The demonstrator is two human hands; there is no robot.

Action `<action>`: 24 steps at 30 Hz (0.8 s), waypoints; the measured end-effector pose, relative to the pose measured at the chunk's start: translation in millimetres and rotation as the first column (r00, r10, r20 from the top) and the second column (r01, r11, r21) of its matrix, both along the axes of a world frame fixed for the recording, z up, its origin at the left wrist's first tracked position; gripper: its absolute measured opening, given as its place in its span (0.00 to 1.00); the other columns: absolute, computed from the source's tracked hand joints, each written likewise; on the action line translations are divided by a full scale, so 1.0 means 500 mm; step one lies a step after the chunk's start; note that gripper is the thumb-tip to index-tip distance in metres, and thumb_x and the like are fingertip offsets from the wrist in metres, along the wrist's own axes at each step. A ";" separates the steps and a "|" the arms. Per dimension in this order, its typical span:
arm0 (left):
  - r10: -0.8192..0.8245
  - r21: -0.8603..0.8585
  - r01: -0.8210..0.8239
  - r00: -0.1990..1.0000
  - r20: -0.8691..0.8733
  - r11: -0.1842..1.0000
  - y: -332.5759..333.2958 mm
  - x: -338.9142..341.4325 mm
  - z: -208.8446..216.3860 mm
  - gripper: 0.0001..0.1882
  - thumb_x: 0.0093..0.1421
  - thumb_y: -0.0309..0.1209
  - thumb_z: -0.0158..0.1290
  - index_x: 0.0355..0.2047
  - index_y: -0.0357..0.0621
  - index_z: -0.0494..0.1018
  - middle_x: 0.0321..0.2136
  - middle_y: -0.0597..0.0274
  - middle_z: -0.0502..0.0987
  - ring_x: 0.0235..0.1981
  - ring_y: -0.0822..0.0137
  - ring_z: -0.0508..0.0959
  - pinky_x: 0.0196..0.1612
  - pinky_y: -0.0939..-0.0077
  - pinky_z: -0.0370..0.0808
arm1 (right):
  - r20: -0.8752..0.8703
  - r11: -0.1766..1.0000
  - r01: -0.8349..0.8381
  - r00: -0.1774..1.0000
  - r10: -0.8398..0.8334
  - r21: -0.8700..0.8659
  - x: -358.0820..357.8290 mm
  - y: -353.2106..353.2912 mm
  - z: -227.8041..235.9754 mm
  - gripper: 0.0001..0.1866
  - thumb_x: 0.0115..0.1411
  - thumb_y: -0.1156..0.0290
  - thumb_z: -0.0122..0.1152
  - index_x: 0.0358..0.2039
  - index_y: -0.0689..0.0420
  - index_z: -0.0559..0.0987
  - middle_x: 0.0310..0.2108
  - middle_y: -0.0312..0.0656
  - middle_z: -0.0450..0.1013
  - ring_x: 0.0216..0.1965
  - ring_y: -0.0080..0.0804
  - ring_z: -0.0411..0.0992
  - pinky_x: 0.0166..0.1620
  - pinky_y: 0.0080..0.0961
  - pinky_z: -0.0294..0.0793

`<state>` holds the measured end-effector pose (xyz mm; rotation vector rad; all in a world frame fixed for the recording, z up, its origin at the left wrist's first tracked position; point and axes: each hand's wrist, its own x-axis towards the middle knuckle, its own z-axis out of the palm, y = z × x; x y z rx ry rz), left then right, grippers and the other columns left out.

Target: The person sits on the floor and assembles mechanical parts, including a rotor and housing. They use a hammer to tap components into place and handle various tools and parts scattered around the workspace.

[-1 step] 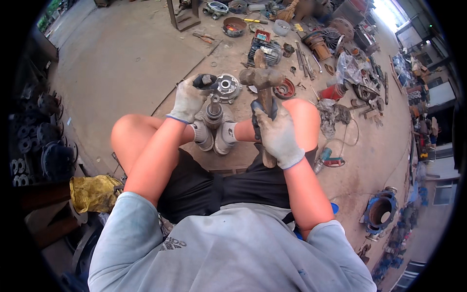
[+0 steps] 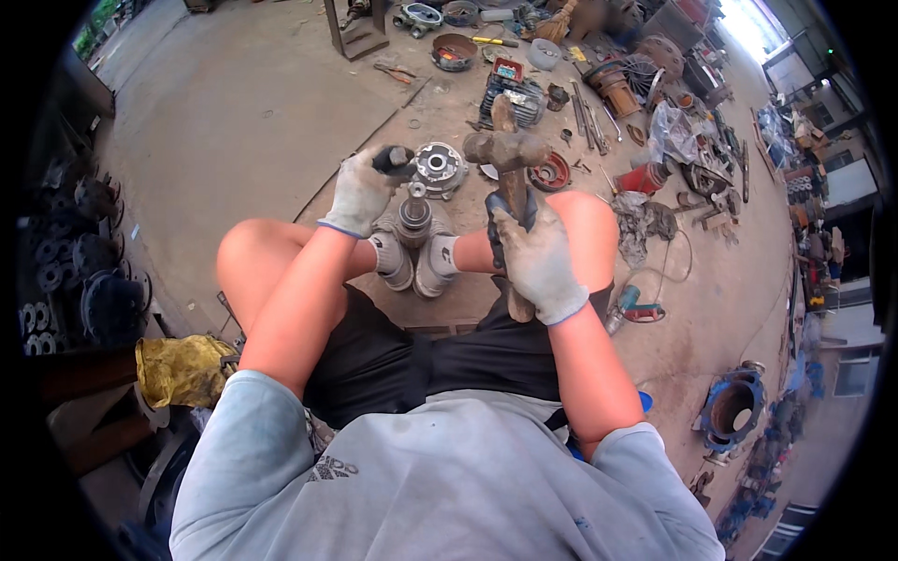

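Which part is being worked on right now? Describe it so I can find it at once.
Start at the person's two pale shoes on the concrete floor. Clamped upright between them is the metal shaft part, below the gloved left hand and beside the hammer in the right hand. Unlike nearby scattered parts, it stands vertical.

Bare concrete floor [image 2: 234, 122] lies open on the left w/ room to reach. On the right, scattered metal parts [image 2: 673, 131] crowd the ground; knees and feet [image 2: 416, 266] hem in the shaft [image 2: 412, 217].

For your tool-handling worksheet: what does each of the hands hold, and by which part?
The right hand grips a hammer mid-handle. The left hand grips a dark punch around its shaft.
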<state>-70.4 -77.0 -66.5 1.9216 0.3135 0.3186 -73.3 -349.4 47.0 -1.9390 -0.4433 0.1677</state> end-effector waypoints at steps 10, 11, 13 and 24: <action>-0.142 0.321 0.168 0.984 -0.104 0.932 0.042 -0.040 -0.081 0.19 0.54 0.13 0.65 0.46 0.43 0.86 0.37 0.51 0.89 0.38 0.56 0.88 0.42 0.65 0.83 | -0.014 0.997 -0.076 0.997 0.076 0.001 -0.007 0.017 -0.007 0.12 0.68 0.73 0.65 0.50 0.63 0.78 0.26 0.48 0.81 0.27 0.42 0.82 0.34 0.37 0.80; -0.139 0.336 0.163 0.986 -0.096 0.928 0.040 -0.040 -0.090 0.19 0.54 0.14 0.65 0.46 0.42 0.86 0.37 0.51 0.89 0.38 0.56 0.88 0.42 0.65 0.83 | -0.017 0.997 -0.080 0.997 0.080 -0.009 -0.011 0.017 -0.004 0.13 0.68 0.72 0.66 0.50 0.63 0.78 0.26 0.48 0.81 0.27 0.43 0.82 0.34 0.38 0.80; -0.121 0.380 0.148 0.988 -0.094 0.913 0.039 -0.037 -0.104 0.17 0.54 0.16 0.67 0.45 0.42 0.85 0.38 0.50 0.88 0.39 0.55 0.88 0.43 0.64 0.82 | -0.021 0.996 -0.087 0.996 0.087 -0.024 -0.016 0.016 0.001 0.13 0.69 0.72 0.66 0.50 0.62 0.78 0.27 0.49 0.81 0.29 0.46 0.83 0.35 0.39 0.80; -0.155 0.380 0.193 0.980 -0.128 0.905 0.018 -0.020 -0.100 0.17 0.56 0.18 0.64 0.47 0.43 0.83 0.39 0.48 0.87 0.44 0.46 0.87 0.46 0.59 0.83 | 0.002 0.984 -0.118 0.993 0.119 -0.131 -0.021 0.008 -0.050 0.16 0.67 0.68 0.67 0.51 0.63 0.80 0.38 0.62 0.81 0.43 0.64 0.80 0.46 0.51 0.79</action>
